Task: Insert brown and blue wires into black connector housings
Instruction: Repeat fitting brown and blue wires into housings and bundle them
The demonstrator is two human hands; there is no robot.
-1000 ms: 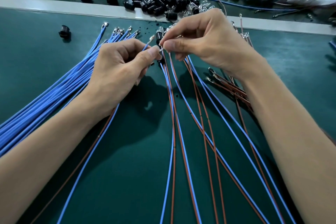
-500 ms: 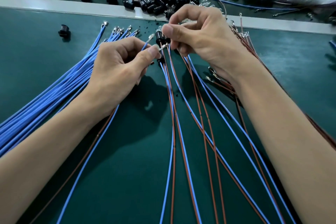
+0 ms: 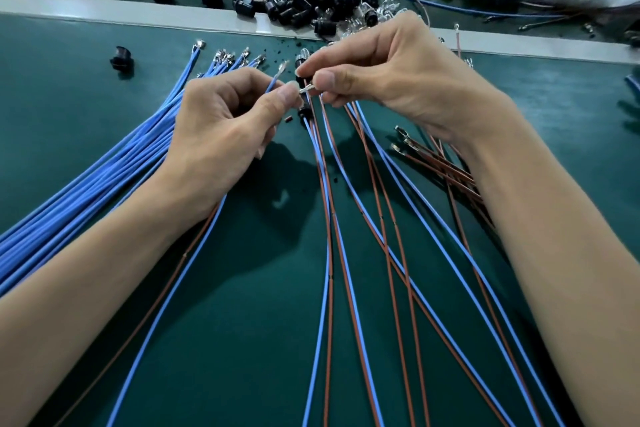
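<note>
While a housing pile (image 3: 304,5) sits at the far edge of the surface (image 3: 242,305) and a blue bundle (image 3: 104,180) fans left, fingers of the right hand (image 3: 398,80) pinch a housing (image 3: 299,66), mostly hidden. Fingers of the left hand (image 3: 221,135) pinch a blue wire (image 3: 275,80) and a terminal (image 3: 306,89), whose tip lies just beside the right thumb.

There are two hands: one left hand (image 3: 221,135) and one right hand (image 3: 398,80). The left hand holds one blue wire (image 3: 273,83). The right hand pinches one small housing (image 3: 300,63). One lone housing (image 3: 122,58) sits by itself. The housing pile (image 3: 304,7) has too many to count. So does the blue bundle (image 3: 104,177), packed too tight to tell.
</note>
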